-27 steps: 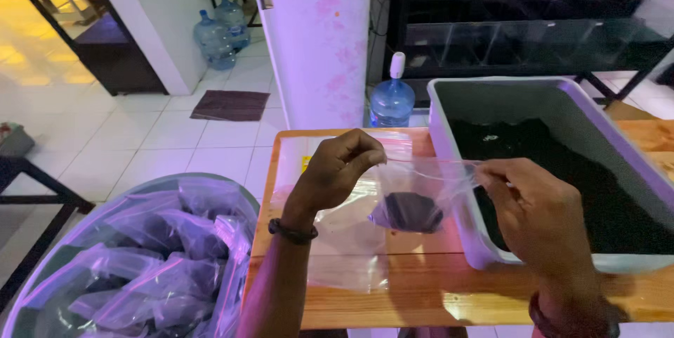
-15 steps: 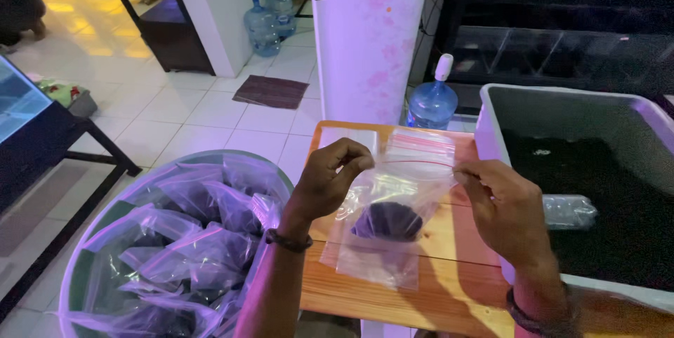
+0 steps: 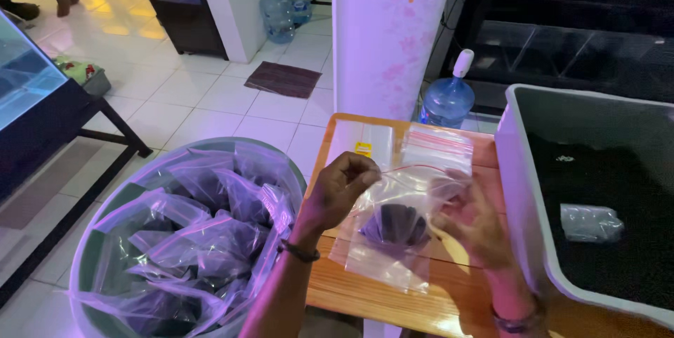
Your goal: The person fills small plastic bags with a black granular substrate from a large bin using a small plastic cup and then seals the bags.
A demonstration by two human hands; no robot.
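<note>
Now the bag [image 3: 393,229] hangs lower over the desk [image 3: 393,296] than a moment ago, and the view has swung left, so more of the tub [image 3: 112,268] of filled bags shows. Both hands pinch the bag's red-lined top edge: the left hand [image 3: 340,187] has its fingers closed tight on the left corner, the right hand [image 3: 474,219] grips the right side with fingers curled behind the plastic. A dark clump sits at the bag's bottom. Flat on the desk behind lies a stack of empty bags [image 3: 435,145] with red strips, and beside it a clear sheet with a small yellow label [image 3: 363,148]. A grey bin [image 3: 519,190] of dark soil stands at the right, cut off by the frame, with a clear bottle [image 3: 590,222] lying in it. Through the plastic, the right fingertips are blurred.
</note>
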